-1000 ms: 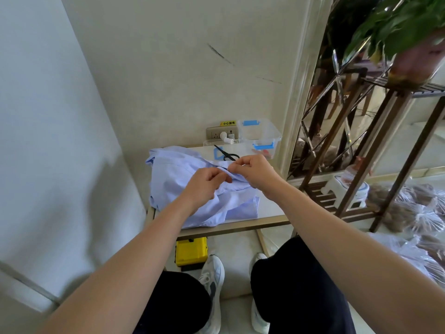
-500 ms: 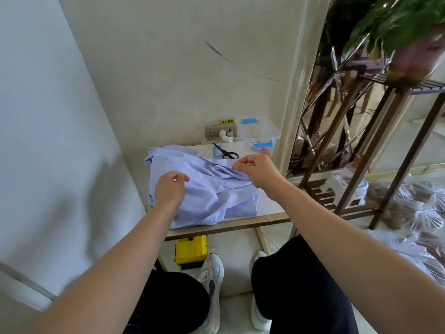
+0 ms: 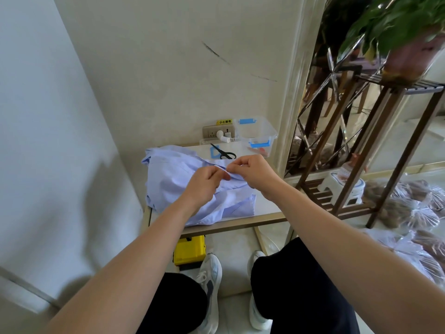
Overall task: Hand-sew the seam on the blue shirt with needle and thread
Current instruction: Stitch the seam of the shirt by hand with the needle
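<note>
A crumpled light blue shirt (image 3: 173,174) lies on a small white table (image 3: 267,203) against the wall. My left hand (image 3: 204,183) and my right hand (image 3: 250,173) meet over the shirt's upper edge, fingertips close together, both pinching a raised fold of the fabric. Needle and thread are too small to make out between the fingers. Black scissors (image 3: 224,153) lie just behind the hands. A white thread spool (image 3: 225,138) lies near the wall.
A clear plastic box with blue clips (image 3: 257,131) stands at the table's back right, beside a wall socket (image 3: 216,131). A yellow case (image 3: 189,250) sits under the table. To the right stands a brown plant rack (image 3: 356,145) holding a white stool (image 3: 342,186).
My left hand went out to the left over the shirt half a second ago and has come back beside my right hand at the fold. My right hand stayed nearly in place.
</note>
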The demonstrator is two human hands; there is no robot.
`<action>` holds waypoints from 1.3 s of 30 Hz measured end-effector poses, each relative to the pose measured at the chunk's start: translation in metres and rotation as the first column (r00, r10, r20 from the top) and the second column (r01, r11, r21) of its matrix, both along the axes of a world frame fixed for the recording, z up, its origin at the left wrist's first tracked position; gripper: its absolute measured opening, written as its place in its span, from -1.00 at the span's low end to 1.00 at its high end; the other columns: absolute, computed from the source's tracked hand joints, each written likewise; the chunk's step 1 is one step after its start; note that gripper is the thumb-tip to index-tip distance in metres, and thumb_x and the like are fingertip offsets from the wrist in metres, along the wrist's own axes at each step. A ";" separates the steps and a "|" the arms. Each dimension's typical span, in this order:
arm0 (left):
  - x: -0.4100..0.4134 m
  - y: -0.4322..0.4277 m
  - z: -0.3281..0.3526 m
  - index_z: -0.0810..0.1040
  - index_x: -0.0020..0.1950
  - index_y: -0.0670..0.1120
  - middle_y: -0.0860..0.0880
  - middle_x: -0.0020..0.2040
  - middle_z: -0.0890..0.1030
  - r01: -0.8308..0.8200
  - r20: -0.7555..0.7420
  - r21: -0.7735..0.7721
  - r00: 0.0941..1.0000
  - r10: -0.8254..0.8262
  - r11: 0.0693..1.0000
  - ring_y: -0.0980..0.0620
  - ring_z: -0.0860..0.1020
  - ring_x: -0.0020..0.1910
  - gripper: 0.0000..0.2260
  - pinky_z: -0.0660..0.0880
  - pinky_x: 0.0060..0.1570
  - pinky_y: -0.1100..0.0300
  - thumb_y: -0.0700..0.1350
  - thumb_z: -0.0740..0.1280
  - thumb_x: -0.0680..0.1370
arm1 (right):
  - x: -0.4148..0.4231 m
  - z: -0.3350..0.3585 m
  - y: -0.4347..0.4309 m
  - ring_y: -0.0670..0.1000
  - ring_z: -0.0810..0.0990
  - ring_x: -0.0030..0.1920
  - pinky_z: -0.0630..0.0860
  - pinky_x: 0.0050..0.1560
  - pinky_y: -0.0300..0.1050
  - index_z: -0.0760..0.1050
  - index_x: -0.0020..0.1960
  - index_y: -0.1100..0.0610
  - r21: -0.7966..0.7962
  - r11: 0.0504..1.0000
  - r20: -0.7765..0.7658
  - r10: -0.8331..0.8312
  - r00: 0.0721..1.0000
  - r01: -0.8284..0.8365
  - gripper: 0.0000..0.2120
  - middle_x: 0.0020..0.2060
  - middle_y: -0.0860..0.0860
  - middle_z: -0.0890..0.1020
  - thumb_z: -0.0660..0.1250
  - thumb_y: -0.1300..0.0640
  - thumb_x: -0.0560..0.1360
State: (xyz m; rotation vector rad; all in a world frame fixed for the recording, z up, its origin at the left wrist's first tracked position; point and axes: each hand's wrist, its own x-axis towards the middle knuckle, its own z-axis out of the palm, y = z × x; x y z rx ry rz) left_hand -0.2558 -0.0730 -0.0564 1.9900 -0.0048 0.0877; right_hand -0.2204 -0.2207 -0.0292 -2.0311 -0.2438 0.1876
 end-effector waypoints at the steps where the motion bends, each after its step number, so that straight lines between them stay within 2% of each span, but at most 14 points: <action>1: 0.000 0.001 0.000 0.59 -0.13 -0.13 0.14 -0.59 0.39 -0.029 0.019 0.040 0.999 0.029 0.999 0.18 0.34 -0.54 -0.74 0.21 -0.48 0.35 -0.21 0.15 0.66 | -0.001 -0.001 0.000 -0.11 0.30 -0.44 0.23 -0.46 -0.37 0.65 -0.05 0.19 -0.006 1.000 -0.005 0.007 1.000 -0.007 -0.84 -0.37 -0.01 0.51 0.39 0.09 0.53; 3: -0.001 0.002 0.001 0.61 -0.13 -0.13 0.16 -0.54 0.43 -0.087 0.073 0.096 0.994 0.080 0.992 0.24 0.40 -0.52 -0.72 0.23 -0.50 0.40 -0.24 0.15 0.65 | -0.002 -0.003 0.000 -0.08 0.33 -0.38 0.23 -0.45 -0.34 0.65 -0.03 0.21 -0.011 1.000 -0.011 0.011 1.000 -0.011 -0.81 -0.31 0.03 0.55 0.40 0.07 0.53; 6: 0.002 0.014 -0.002 0.62 -0.09 -0.11 0.01 -0.23 0.58 -0.269 0.132 0.131 0.959 0.253 0.954 0.14 0.47 -0.25 -0.73 0.33 -0.27 0.30 -0.22 0.14 0.65 | -0.006 0.000 -0.002 0.03 0.41 -0.28 0.32 -0.34 -0.17 0.63 -0.03 0.21 0.033 0.999 -0.009 -0.005 1.000 0.005 -0.83 -0.31 0.11 0.52 0.40 0.10 0.53; 9: 0.005 0.039 -0.015 0.63 -0.03 -0.14 -0.12 0.02 0.62 -0.448 0.118 0.156 0.893 0.434 0.880 -0.05 0.50 -0.02 -0.72 0.35 -0.07 0.18 -0.22 0.11 0.65 | -0.007 0.002 -0.009 0.16 0.42 0.21 0.48 0.09 0.05 0.62 0.07 0.26 0.070 0.997 -0.029 -0.042 0.999 0.044 -0.82 0.11 0.24 0.58 0.35 0.16 0.56; 10: 0.005 0.047 -0.020 0.63 -0.01 -0.16 -0.15 0.08 0.62 -0.468 0.118 0.184 0.883 0.453 0.864 -0.09 0.51 0.04 -0.71 0.36 -0.03 0.17 -0.23 0.10 0.65 | -0.007 0.001 -0.011 0.19 0.43 0.23 0.50 0.09 0.06 0.62 0.05 0.24 0.066 0.997 -0.035 -0.048 0.998 0.050 -0.83 0.13 0.25 0.57 0.36 0.15 0.56; 12: 0.005 0.053 -0.027 0.63 0.02 -0.19 -0.16 0.15 0.62 -0.459 0.083 0.258 0.887 0.454 0.850 -0.14 0.51 0.13 -0.69 0.34 -0.01 0.17 -0.23 0.08 0.65 | -0.004 -0.003 -0.010 0.13 0.53 -0.21 0.47 -0.30 -0.11 0.61 -0.08 0.15 0.044 0.998 -0.039 -0.032 0.999 0.034 -0.89 -0.22 0.14 0.58 0.38 0.12 0.55; 14: 0.007 0.048 -0.029 0.61 0.06 -0.21 -0.18 0.17 0.60 -0.415 0.043 0.357 0.902 0.429 0.837 -0.17 0.51 0.14 -0.71 0.33 -0.02 0.15 -0.20 0.09 0.66 | -0.001 -0.006 -0.008 -0.06 0.31 -0.42 0.24 -0.45 -0.30 0.59 -0.14 0.11 0.020 0.999 -0.047 -0.028 0.998 0.029 -0.88 -0.41 -0.02 0.44 0.38 0.10 0.54; 17: 0.007 0.035 -0.025 0.54 0.25 -0.17 -0.19 0.25 0.55 -0.462 0.228 0.529 0.885 0.405 0.711 -0.20 0.44 0.23 -0.75 0.32 0.14 0.04 -0.14 0.18 0.64 | 0.002 -0.009 -0.007 -0.10 0.28 -0.45 0.21 -0.48 -0.34 0.59 -0.14 0.11 0.008 1.000 -0.051 -0.030 0.998 0.030 -0.89 -0.43 -0.05 0.43 0.37 0.12 0.55; 20: 0.005 0.017 -0.012 0.50 0.30 -0.13 -0.06 0.26 0.55 -0.418 0.452 0.304 0.854 0.257 0.856 -0.02 0.44 0.25 -0.75 0.28 0.15 0.27 -0.17 0.22 0.63 | 0.001 -0.008 -0.006 -0.09 0.27 -0.45 0.20 -0.50 -0.36 0.60 -0.14 0.12 0.001 1.000 -0.033 -0.015 0.999 0.015 -0.89 -0.42 -0.03 0.43 0.37 0.12 0.54; 22: 0.005 0.003 -0.003 0.49 0.29 -0.10 0.00 0.16 0.60 -0.163 0.260 0.139 0.958 0.123 0.977 0.08 0.51 0.12 -0.77 0.38 0.07 0.32 -0.12 0.18 0.66 | 0.000 -0.008 -0.004 -0.07 0.27 -0.42 0.19 -0.47 -0.32 0.59 -0.16 0.10 0.010 1.000 -0.030 -0.008 1.000 0.008 -0.88 -0.40 -0.01 0.44 0.38 0.10 0.53; 24: 0.006 -0.006 0.000 0.51 0.24 -0.13 -0.04 -0.06 0.64 -0.047 0.080 0.017 0.996 0.046 0.999 0.04 0.57 -0.11 -0.78 0.48 -0.03 0.18 -0.11 0.16 0.66 | 0.001 -0.009 -0.003 -0.02 0.31 -0.34 0.20 -0.38 -0.23 0.60 -0.17 0.11 0.022 1.000 -0.028 -0.006 1.000 0.006 -0.87 -0.33 0.06 0.49 0.40 0.08 0.52; 29: 0.006 0.000 -0.005 0.63 -0.11 -0.12 -0.01 -0.35 0.52 -0.113 0.118 0.215 0.989 0.089 0.970 0.10 0.40 -0.37 -0.77 0.27 -0.39 0.30 -0.20 0.20 0.62 | 0.003 -0.016 -0.004 -0.06 0.41 -0.31 0.29 -0.28 -0.22 0.65 -0.07 0.22 0.042 0.999 -0.020 0.005 1.000 -0.004 -0.84 -0.36 0.12 0.54 0.42 0.11 0.51; 34: 0.008 0.012 -0.010 0.58 -0.13 -0.09 -0.03 -0.33 0.48 -0.164 0.101 0.320 0.985 0.139 0.933 0.02 0.39 -0.33 -0.76 0.28 -0.35 0.20 -0.21 0.15 0.64 | 0.005 -0.020 -0.004 -0.15 0.26 -0.51 0.20 -0.50 -0.40 0.62 -0.14 0.18 0.044 0.999 -0.028 0.012 1.000 -0.011 -0.88 -0.49 -0.03 0.37 0.42 0.13 0.51; 39: 0.006 0.023 -0.015 0.60 0.05 -0.19 -0.04 -0.06 0.54 -0.340 0.127 0.335 0.941 0.315 0.879 0.02 0.43 -0.10 -0.72 0.27 -0.19 0.24 -0.23 0.08 0.67 | 0.009 -0.024 -0.006 -0.12 0.37 -0.46 0.32 -0.38 -0.32 0.58 -0.22 0.10 0.042 0.999 -0.034 0.000 0.999 0.001 -0.85 -0.50 -0.07 0.46 0.40 0.16 0.52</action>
